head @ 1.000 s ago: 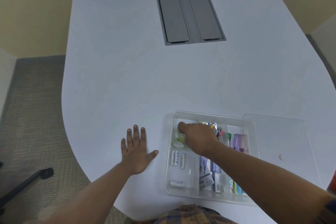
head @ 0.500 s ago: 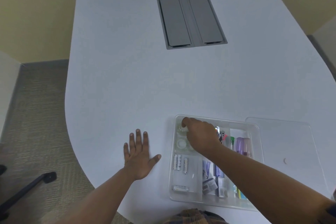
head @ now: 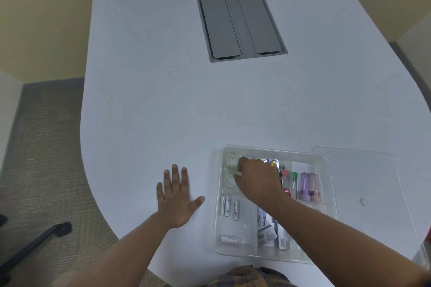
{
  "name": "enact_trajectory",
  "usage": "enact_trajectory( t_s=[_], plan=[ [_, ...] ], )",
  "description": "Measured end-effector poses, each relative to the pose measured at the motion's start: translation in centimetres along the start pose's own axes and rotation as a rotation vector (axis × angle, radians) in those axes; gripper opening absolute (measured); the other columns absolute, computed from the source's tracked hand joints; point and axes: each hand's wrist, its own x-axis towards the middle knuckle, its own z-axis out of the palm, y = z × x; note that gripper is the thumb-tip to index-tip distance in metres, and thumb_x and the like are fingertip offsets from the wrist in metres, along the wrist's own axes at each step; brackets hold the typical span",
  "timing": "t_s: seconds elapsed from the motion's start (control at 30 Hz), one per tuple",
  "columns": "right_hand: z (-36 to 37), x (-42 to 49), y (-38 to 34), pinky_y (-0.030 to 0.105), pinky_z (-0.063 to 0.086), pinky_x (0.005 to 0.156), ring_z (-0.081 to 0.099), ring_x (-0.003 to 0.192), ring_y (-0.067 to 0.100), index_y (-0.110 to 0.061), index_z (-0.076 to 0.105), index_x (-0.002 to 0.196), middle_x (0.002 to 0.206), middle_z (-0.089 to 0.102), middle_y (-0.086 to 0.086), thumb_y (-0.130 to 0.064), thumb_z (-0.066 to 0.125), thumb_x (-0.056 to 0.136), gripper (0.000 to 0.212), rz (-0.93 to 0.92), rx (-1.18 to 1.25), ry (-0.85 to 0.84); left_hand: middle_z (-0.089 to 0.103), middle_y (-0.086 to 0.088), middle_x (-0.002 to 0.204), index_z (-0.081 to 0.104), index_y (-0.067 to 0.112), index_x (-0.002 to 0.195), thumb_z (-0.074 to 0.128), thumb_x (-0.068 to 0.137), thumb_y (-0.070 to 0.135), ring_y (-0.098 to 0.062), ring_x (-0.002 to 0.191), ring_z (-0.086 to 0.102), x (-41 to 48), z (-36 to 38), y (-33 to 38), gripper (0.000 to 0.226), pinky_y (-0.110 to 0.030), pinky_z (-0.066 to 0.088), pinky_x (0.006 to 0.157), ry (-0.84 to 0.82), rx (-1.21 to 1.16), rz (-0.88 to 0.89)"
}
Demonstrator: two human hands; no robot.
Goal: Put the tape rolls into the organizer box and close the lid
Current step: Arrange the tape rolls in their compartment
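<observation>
A clear plastic organizer box (head: 218,205) stands open near the table's front edge. Two clear tape rolls lie in its far left compartment, one (head: 231,159) at the back corner and one (head: 229,180) just in front of it. My right hand (head: 258,178) hovers over that compartment with fingers loosely curled, fingertips beside the rolls and holding nothing that I can see. My left hand (head: 177,197) lies flat on the table left of the box, fingers spread. The clear lid (head: 363,184) lies flat on the table right of the box.
Batteries (head: 229,208), highlighters (head: 309,186), pens and small packets fill the box's other compartments. A grey cable hatch (head: 240,24) is set into the white table (head: 163,100) farther back. The table edge curves away on the left, with a chair base (head: 35,242) on the carpet below.
My right hand has drawn back slightly from the far left compartment, uncovering both tape rolls lying there. The left hand has stayed flat on the table.
</observation>
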Motion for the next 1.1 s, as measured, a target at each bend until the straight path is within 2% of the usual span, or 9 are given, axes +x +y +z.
enact_trajectory(
  t_s=[0.13,0.33,0.47,0.6,0.67,0.83,1.03,1.1],
  plan=[
    [0.5,0.2,-0.7,0.031,0.034,0.057,0.065,0.079,0.029,-0.018,0.054,0.099,0.085,0.066,0.004,-0.039,0.053,0.089,0.023,-0.005,-0.096,-0.018,-0.057,0.0,0.133,-0.047,0.022,0.126,0.029,0.084,0.075,-0.025,0.124,-0.051,0.3,-0.3,0.0,0.102,-0.052,-0.02,0.111,-0.043,0.009,-0.009],
    [0.7,0.5,-0.8,0.025,0.021,0.047,0.065,0.073,0.029,-0.017,0.051,0.1,0.08,0.064,0.004,-0.023,0.056,0.083,0.019,-0.026,-0.13,-0.054,-0.058,-0.001,0.131,-0.047,0.02,0.125,0.032,0.082,0.077,-0.026,0.123,-0.051,0.5,-0.5,0.0,0.106,-0.053,-0.02,0.11,-0.073,0.009,-0.013],
    [-0.5,1.2,0.0,0.029,0.038,0.059,0.065,0.082,0.029,-0.019,0.056,0.104,0.09,0.065,0.005,-0.023,0.059,0.08,0.025,-0.009,-0.137,-0.074,-0.061,0.0,0.127,-0.047,0.02,0.125,0.034,0.081,0.077,-0.026,0.121,-0.053,0.5,-0.6,-0.1,0.109,-0.052,-0.021,0.109,-0.099,0.01,-0.003],
    [-1.4,1.8,0.8,0.033,0.047,0.068,0.066,0.09,0.028,-0.026,0.063,0.108,0.102,0.067,0.002,-0.014,0.058,0.078,0.032,-0.014,-0.258,-0.188,-0.064,0.0,0.123,-0.05,0.023,0.122,0.041,0.078,0.077,-0.028,0.119,-0.055,0.6,-1.1,-0.3,0.115,-0.052,-0.023,0.108,-0.157,0.009,0.008],
    [-1.4,1.8,0.7,0.032,0.047,0.068,0.066,0.09,0.028,-0.025,0.064,0.107,0.101,0.067,0.002,-0.011,0.057,0.077,0.033,-0.03,-0.287,-0.218,-0.064,0.0,0.122,-0.051,0.024,0.12,0.043,0.076,0.077,-0.028,0.118,-0.056,0.7,-1.2,-0.3,0.117,-0.052,-0.023,0.108,-0.176,0.01,0.01],
    [-1.5,1.5,0.3,0.032,0.038,0.061,0.064,0.085,0.029,-0.017,0.058,0.094,0.093,0.064,0.006,-0.013,0.056,0.076,0.018,-0.072,-0.31,-0.244,-0.064,-0.001,0.124,-0.052,0.025,0.119,0.044,0.075,0.078,-0.029,0.118,-0.056,0.6,-1.3,-0.4,0.118,-0.052,-0.024,0.107,-0.187,0.014,0.012],
    [-1.0,0.8,0.4,0.03,0.038,0.061,0.066,0.088,0.027,-0.019,0.059,0.102,0.096,0.065,0.004,-0.016,0.06,0.082,0.021,-0.05,-0.349,-0.223,-0.065,0.0,0.123,-0.053,0.027,0.119,0.044,0.074,0.078,-0.028,0.116,-0.057,0.7,-1.3,-0.4,0.119,-0.052,-0.024,0.107,-0.191,0.018,0.014],
    [-0.7,0.6,0.2,0.03,0.038,0.061,0.067,0.087,0.026,-0.019,0.061,0.099,0.095,0.066,0.003,-0.015,0.06,0.082,0.018,-0.058,-0.364,-0.226,-0.065,-0.001,0.123,-0.053,0.027,0.119,0.044,0.074,0.078,-0.028,0.116,-0.057,0.8,-1.3,-0.4,0.119,-0.052,-0.024,0.107,-0.193,0.02,0.011]
  ],
)
